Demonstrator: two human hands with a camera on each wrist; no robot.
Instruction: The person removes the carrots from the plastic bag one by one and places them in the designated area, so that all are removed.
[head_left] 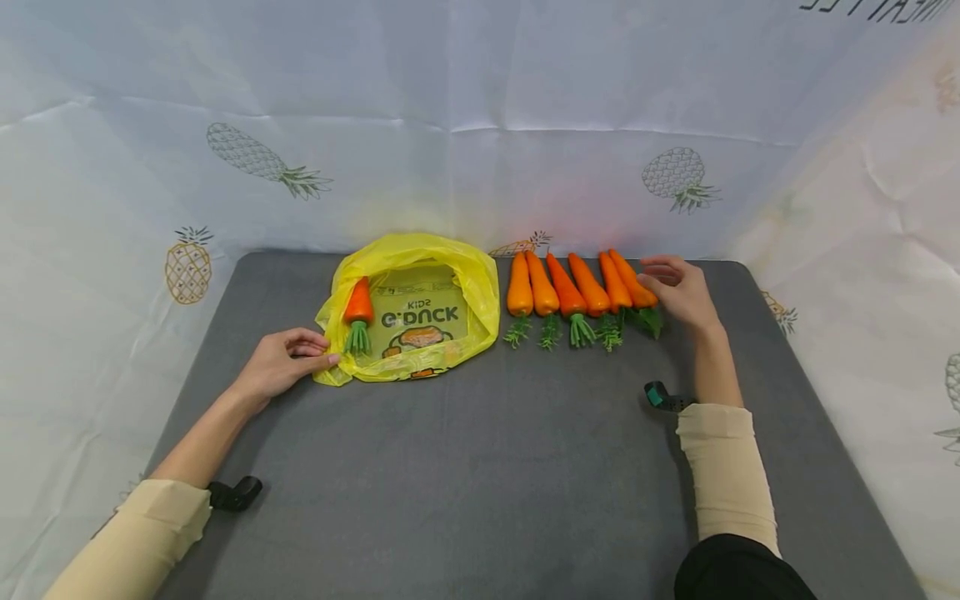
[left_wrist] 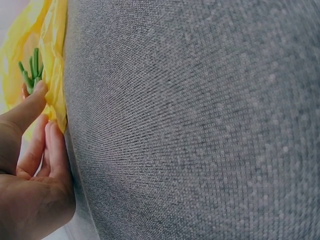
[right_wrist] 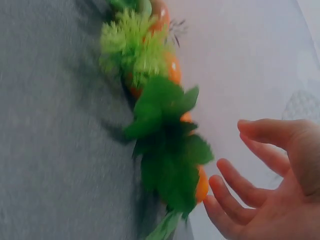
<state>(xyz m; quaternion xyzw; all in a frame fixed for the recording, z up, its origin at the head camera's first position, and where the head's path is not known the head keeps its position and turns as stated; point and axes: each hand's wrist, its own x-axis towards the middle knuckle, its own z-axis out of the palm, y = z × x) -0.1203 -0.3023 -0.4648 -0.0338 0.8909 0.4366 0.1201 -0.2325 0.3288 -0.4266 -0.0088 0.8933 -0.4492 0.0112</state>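
Observation:
A yellow plastic bag (head_left: 486, 292) lies with its mouth spread, and one carrot (head_left: 359, 302) with a green stub top is inside at its left. My left hand (head_left: 288, 360) pinches the bag's left edge between thumb and fingers; the left wrist view shows the thumb beside the carrot's green top (left_wrist: 33, 72). To the right of the bag, several carrots lie in a row, tips away from me. My right hand (head_left: 678, 292) is beside the rightmost carrot (head_left: 632, 279), thumb and fingers apart, holding nothing. Leafy green tops (right_wrist: 167, 145) hide most of that carrot in the right wrist view.
The grey table (head_left: 480, 483) has its far edge against a white cloth (head_left: 465, 183) printed with pineapples. Black wrist devices sit by the left forearm (head_left: 236, 493) and the right forearm (head_left: 663, 397).

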